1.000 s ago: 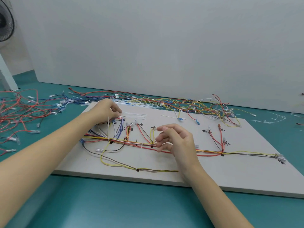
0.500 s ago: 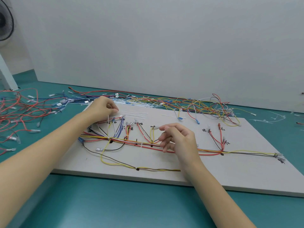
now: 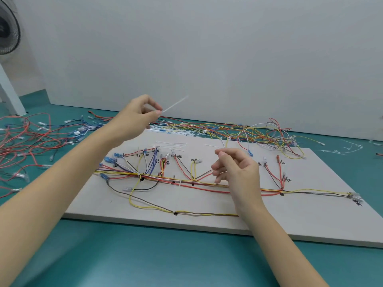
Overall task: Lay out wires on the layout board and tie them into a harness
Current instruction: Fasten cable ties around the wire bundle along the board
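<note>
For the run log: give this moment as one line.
left hand: pinches cable tie, raised | right hand: holds nothing, above wires | layout board: wires routed

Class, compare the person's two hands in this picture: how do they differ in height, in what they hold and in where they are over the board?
The left hand is raised high above the layout board; the right hand hovers low over the wires. The left hand pinches a white cable tie; the right hand's fingers are loosely curled and hold nothing visible. The left hand is near the board's far edge, the right nearer its middle. Both are bare.
</note>
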Motion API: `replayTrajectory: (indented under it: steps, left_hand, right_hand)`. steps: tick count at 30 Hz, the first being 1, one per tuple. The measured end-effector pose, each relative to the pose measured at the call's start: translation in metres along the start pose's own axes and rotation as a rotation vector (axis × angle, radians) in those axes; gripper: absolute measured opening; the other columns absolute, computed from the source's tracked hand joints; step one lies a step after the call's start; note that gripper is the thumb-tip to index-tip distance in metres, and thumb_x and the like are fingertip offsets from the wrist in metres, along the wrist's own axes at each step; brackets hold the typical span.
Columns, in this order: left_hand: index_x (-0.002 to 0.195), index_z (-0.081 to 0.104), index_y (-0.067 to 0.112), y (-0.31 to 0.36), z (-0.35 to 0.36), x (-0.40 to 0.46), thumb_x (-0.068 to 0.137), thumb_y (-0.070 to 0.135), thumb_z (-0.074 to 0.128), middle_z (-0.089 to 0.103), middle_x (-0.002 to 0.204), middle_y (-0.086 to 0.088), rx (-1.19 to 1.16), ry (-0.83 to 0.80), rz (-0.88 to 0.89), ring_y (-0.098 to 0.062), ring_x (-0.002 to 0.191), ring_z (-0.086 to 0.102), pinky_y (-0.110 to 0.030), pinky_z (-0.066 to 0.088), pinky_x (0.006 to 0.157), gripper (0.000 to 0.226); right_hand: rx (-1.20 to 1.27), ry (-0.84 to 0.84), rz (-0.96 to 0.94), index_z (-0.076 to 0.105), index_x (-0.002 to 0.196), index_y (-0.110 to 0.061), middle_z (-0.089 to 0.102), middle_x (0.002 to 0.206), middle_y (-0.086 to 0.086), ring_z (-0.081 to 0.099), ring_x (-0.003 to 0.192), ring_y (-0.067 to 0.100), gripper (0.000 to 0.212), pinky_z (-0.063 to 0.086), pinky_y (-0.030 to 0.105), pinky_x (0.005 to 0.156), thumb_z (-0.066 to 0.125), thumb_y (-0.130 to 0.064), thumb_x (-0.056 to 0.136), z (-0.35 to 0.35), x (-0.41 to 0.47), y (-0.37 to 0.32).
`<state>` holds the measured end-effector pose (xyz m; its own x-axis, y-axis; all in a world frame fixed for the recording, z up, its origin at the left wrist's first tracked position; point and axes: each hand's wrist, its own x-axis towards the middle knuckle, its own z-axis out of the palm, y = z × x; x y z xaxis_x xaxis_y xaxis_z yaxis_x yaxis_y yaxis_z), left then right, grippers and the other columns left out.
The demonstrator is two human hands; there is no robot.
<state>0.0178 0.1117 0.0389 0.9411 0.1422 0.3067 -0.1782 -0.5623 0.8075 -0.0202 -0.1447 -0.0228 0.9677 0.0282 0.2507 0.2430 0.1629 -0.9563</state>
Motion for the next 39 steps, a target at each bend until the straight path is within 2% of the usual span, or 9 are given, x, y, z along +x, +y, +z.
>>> replayTrajectory:
  steps: [5, 10, 15, 17, 19, 22, 25, 28, 39]
  left_hand:
    - [0.086, 0.058, 0.027, 0.046, 0.034, -0.037, 0.094, 0.018, 0.061, 0.058, 0.074, -0.002, -0.117, -0.147, 0.088, -0.019, 0.072, 0.047, -0.033, 0.039, 0.066, 0.012]
    - [0.086, 0.060, 0.021, 0.053, 0.062, -0.062, 0.094, 0.014, 0.059, 0.061, 0.078, -0.003, -0.157, -0.316, 0.007, -0.018, 0.071, 0.051, -0.031, 0.040, 0.069, 0.011]
    - [0.089, 0.067, 0.017, 0.045, 0.070, -0.068, 0.094, 0.011, 0.059, 0.060, 0.065, 0.010, -0.368, -0.420, -0.076, -0.005, 0.063, 0.054, -0.021, 0.048, 0.068, 0.012]
    - [0.095, 0.071, 0.017, 0.043, 0.071, -0.068, 0.094, 0.018, 0.059, 0.064, 0.072, 0.006, -0.476, -0.422, -0.075, -0.006, 0.069, 0.056, -0.018, 0.050, 0.068, 0.012]
    - [0.101, 0.073, 0.018, 0.039, 0.071, -0.067, 0.095, 0.024, 0.056, 0.070, 0.082, 0.004, -0.493, -0.374, -0.057, -0.006, 0.077, 0.060, -0.016, 0.050, 0.070, 0.019]
    - [0.100, 0.075, 0.020, 0.033, 0.075, -0.070, 0.094, 0.019, 0.060, 0.075, 0.090, 0.007, -0.359, -0.314, 0.012, -0.002, 0.086, 0.064, -0.012, 0.048, 0.070, 0.016]
    - [0.096, 0.076, 0.010, 0.028, 0.084, -0.077, 0.089, 0.012, 0.067, 0.076, 0.090, -0.002, -0.350, -0.352, 0.024, -0.007, 0.088, 0.068, -0.017, 0.051, 0.078, 0.011]
    - [0.084, 0.077, 0.011, 0.025, 0.089, -0.081, 0.086, 0.009, 0.070, 0.075, 0.083, -0.011, -0.375, -0.344, 0.020, -0.013, 0.078, 0.066, -0.025, 0.052, 0.076, 0.008]
    - [0.080, 0.078, 0.013, 0.021, 0.088, -0.083, 0.084, 0.012, 0.072, 0.074, 0.076, -0.010, -0.433, -0.398, -0.033, -0.013, 0.072, 0.067, -0.023, 0.056, 0.074, 0.007]
  right_hand:
    - [-0.304, 0.031, -0.411, 0.066, 0.112, -0.027, 0.061, 0.074, -0.011, 0.060, 0.071, 0.008, 0.033, 0.053, 0.026, 0.056, 0.064, -0.004, 0.089, 0.001, -0.004, 0.006]
    - [-0.521, -0.009, -0.634, 0.065, 0.123, -0.009, 0.061, 0.089, 0.001, 0.058, 0.080, 0.006, 0.040, 0.048, 0.011, 0.063, 0.070, 0.000, 0.085, 0.001, -0.001, 0.014]
    - [-0.576, 0.039, -0.695, 0.073, 0.108, -0.005, 0.066, 0.082, 0.004, 0.056, 0.075, 0.008, 0.022, 0.048, 0.017, 0.062, 0.066, 0.001, 0.087, -0.003, 0.004, 0.014]
    - [-0.551, 0.043, -0.651, 0.074, 0.104, -0.007, 0.065, 0.080, 0.000, 0.057, 0.072, 0.008, 0.019, 0.047, 0.019, 0.062, 0.064, -0.001, 0.089, -0.004, 0.003, 0.012]
    - [-0.414, 0.044, -0.504, 0.075, 0.100, -0.012, 0.066, 0.079, -0.001, 0.059, 0.070, 0.012, 0.017, 0.049, 0.027, 0.059, 0.065, -0.004, 0.089, -0.003, 0.002, 0.008]
    - [-0.066, 0.014, -0.204, 0.076, 0.095, -0.013, 0.067, 0.085, 0.014, 0.058, 0.063, 0.015, 0.015, 0.050, 0.023, 0.053, 0.066, -0.005, 0.088, -0.001, 0.002, 0.000]
    - [0.169, -0.078, 0.025, 0.075, 0.095, -0.005, 0.069, 0.081, 0.010, 0.061, 0.066, 0.016, 0.013, 0.052, 0.023, 0.057, 0.064, -0.004, 0.088, -0.002, 0.002, -0.004]
    - [0.215, -0.112, 0.076, 0.073, 0.097, 0.000, 0.068, 0.078, 0.009, 0.062, 0.065, 0.015, 0.014, 0.052, 0.023, 0.058, 0.063, -0.002, 0.088, -0.003, 0.002, -0.005]
    - [0.202, -0.024, 0.078, 0.074, 0.091, -0.002, 0.068, 0.071, 0.011, 0.061, 0.065, 0.018, 0.010, 0.052, 0.025, 0.054, 0.067, -0.009, 0.087, -0.004, 0.002, -0.010]
